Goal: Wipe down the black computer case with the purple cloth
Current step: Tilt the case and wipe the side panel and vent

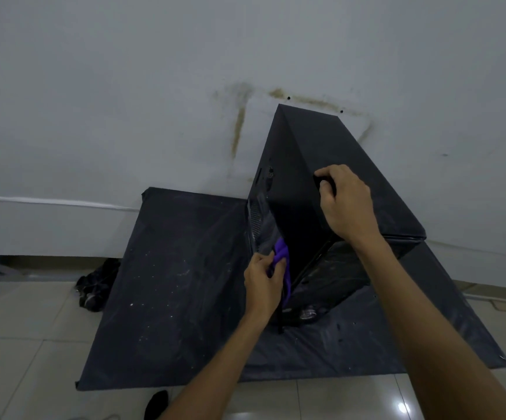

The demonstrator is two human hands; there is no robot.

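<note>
The black computer case [303,153] stands tilted on a dark dusty sheet [170,283], its far end against the wall. My right hand [347,201] grips the case at a recessed handle on its upper panel and holds it tipped. My left hand [262,281] is closed around the purple cloth [283,256] and presses it against the lower front edge of the case, beside a vented panel. Part of the cloth hangs down behind my fingers.
A stained white wall [155,101] rises directly behind the case. A crumpled dark rag [97,286] lies on the tiled floor [18,344] left of the sheet. A small metal part [307,313] lies on the sheet under the case. A dark object [156,404] sits at the bottom edge.
</note>
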